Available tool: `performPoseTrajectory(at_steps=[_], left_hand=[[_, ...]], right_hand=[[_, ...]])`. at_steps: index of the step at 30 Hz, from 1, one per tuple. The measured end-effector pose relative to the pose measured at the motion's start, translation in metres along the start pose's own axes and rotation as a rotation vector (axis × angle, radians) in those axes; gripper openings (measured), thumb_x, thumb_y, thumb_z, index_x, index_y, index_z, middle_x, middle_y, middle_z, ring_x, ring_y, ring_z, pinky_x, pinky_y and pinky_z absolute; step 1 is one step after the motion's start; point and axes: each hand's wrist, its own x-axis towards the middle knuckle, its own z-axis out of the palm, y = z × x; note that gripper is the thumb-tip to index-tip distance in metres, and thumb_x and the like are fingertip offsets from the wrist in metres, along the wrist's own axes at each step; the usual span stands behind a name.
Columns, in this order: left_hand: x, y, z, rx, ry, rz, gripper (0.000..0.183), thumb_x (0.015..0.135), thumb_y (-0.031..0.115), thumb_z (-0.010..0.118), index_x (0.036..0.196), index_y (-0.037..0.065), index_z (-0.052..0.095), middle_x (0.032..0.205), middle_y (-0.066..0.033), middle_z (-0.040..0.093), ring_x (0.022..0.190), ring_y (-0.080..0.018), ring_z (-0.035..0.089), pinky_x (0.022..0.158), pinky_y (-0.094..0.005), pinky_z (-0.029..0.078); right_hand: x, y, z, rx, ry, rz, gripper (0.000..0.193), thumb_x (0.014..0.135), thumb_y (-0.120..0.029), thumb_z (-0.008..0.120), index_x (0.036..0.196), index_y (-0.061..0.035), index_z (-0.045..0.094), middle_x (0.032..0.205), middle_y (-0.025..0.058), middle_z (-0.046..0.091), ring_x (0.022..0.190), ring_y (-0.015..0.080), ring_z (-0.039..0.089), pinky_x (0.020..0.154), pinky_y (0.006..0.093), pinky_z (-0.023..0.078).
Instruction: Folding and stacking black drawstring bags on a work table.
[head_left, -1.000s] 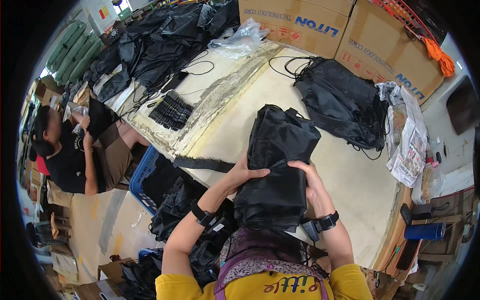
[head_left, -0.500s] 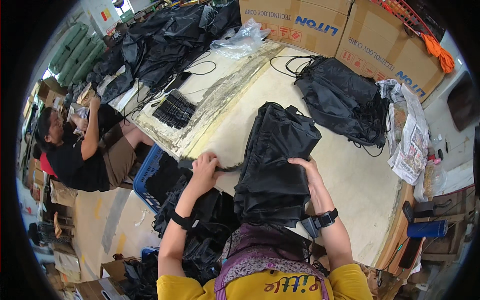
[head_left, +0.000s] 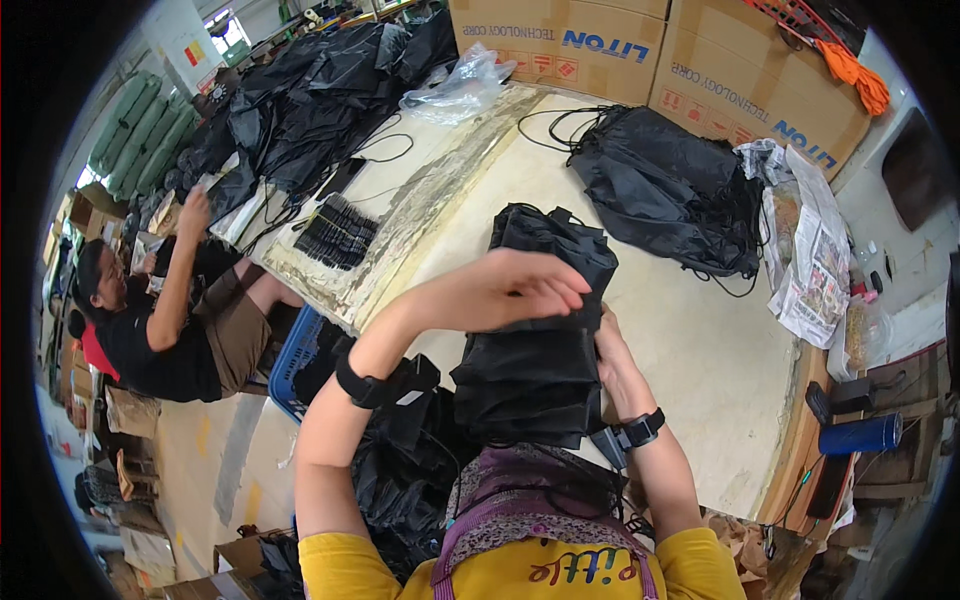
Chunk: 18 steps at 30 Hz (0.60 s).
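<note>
A stack of folded black fabric bags (head_left: pixel 530 385) lies before me at the table's near edge. My left hand (head_left: pixel 510 288) is over its upper part, palm down with fingers stretched out and nothing visible in them; whether it touches the fabric is hard to tell. Along the stack's right edge, my right hand (head_left: pixel 615 352) grips the side, its fingertips partly hidden by the cloth. Farther right on the table rests a pile of black drawstring bags (head_left: pixel 665 190) with loose cords.
Rows of small black pieces (head_left: pixel 336 232) sit at the table's left, near a black phone (head_left: pixel 343 178). Cardboard boxes (head_left: pixel 560 50) stand behind. Newspaper (head_left: pixel 810 250) lies at right. A blue basket (head_left: pixel 290 365) is at left, near a seated co-worker (head_left: pixel 150 320).
My left hand has left the table's left edge, where it pinched a dark cord-like strip, and swung right over the stack. My right thumb has slipped off the top toward the side.
</note>
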Motion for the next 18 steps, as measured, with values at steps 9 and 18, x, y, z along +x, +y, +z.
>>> performPoseTrajectory(at_steps=[9, 18], left_hand=[[-0.035, -0.076, 0.012, 0.887, 0.101, -0.104, 0.013, 0.082, 0.008, 0.068, 0.094, 0.004, 0.065, 0.095, -0.0126, 0.058, 0.087, -0.0327, 0.060, 0.077, -0.0393, 0.049], [-0.007, -0.055, 0.014, 0.318, 0.157, -0.386, 0.008, 0.095, 0.004, 0.052, 0.100, 0.002, 0.058, 0.073, -0.0061, 0.056, 0.070, -0.0182, 0.058, 0.066, -0.0302, 0.047]], right_hand=[[-0.009, -0.006, 0.014, -0.121, 0.080, -0.028, 0.067, 0.080, -0.018, 0.073, 0.132, 0.0074, 0.039, 0.118, 0.0183, 0.060, 0.103, 0.0234, 0.062, 0.088, 0.0327, 0.050], [-0.016, -0.010, 0.019, -0.058, 0.039, -0.030, 0.058, 0.075, -0.005, 0.076, 0.123, 0.0041, 0.044, 0.110, 0.0149, 0.062, 0.098, 0.0230, 0.063, 0.085, 0.0325, 0.052]])
